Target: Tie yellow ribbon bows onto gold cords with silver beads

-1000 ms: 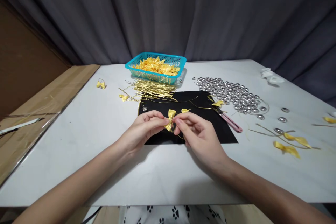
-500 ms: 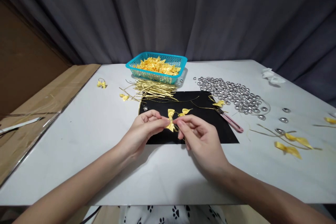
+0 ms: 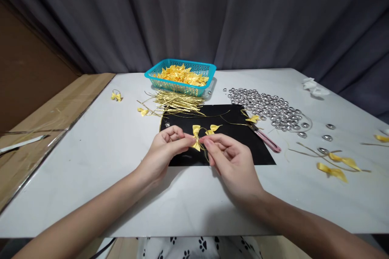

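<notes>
Between my two hands, above the black mat, is a yellow ribbon bow with a gold wire cord looped at its middle. My left hand pinches the bow from the left between thumb and forefinger. From the right, my right hand pinches the gold cord close to the bow's centre, its other fingers curled. Another yellow bow lies on the mat just behind. A silver bead rests at the mat's left edge.
Behind the mat lie a bundle of gold cords and a turquoise basket of yellow bows. Pink-handled snips lie at the mat's right, near many silver beads. Loose bows are at right, a finished-looking bow far left.
Both hands stay nearly in place with the bow between them. My right fingers have shifted slightly on the cord; the whole view has moved a little.
</notes>
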The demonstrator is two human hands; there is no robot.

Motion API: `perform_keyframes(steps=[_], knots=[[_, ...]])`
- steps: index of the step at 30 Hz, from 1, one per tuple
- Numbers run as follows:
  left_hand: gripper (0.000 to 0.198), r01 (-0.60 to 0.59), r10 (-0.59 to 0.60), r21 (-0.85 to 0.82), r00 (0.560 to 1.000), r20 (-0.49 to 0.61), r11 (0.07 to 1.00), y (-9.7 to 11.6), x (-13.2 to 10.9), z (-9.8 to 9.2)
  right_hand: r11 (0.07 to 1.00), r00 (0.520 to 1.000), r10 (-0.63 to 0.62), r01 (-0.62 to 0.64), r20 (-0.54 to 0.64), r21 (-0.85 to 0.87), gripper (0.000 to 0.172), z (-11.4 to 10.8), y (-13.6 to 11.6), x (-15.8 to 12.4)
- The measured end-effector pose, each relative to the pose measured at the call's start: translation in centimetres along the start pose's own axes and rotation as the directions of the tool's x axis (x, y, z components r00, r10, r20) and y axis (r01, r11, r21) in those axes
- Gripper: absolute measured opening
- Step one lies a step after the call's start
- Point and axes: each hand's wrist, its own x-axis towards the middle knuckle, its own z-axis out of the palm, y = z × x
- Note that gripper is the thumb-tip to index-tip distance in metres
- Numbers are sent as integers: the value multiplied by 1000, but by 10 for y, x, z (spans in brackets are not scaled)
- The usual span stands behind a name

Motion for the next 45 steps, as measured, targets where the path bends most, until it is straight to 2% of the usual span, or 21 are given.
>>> perform_keyframes(steps=[4, 13, 24, 30, 36, 40, 45], knots=[[29, 15, -15, 18, 1000, -4, 1000, 0, 0, 0, 1000, 1000, 25, -25, 9, -7, 18, 1, -1, 0], [25, 28, -27, -39, 999, 32, 999, 0, 0, 1, 999, 998, 29, -27, -58, 30, 20, -2, 4, -1], [26, -20, 20, 13, 1000, -4, 1000, -1, 0, -1, 1000, 999, 19, -19, -29, 2, 20, -1, 4, 0], [26, -55, 55, 16, 998, 16, 998, -2, -1, 1, 1000, 1000, -3, 3, -24, -11, 20, 1, 3, 0], [25, -78, 77, 19, 996, 47, 997, -2, -1, 1, 999, 999, 46, -46, -18, -5, 23, 0, 4, 3], [23, -66, 66, 6, 994, 85, 998, -3, -1, 0, 998, 998, 59, -59, -17, -11, 23, 0, 4, 4], [23, -25, 27, -28, 998, 61, 999, -3, 1, 1, 996, 999, 20, -22, -26, -87, 19, -1, 3, 3]])
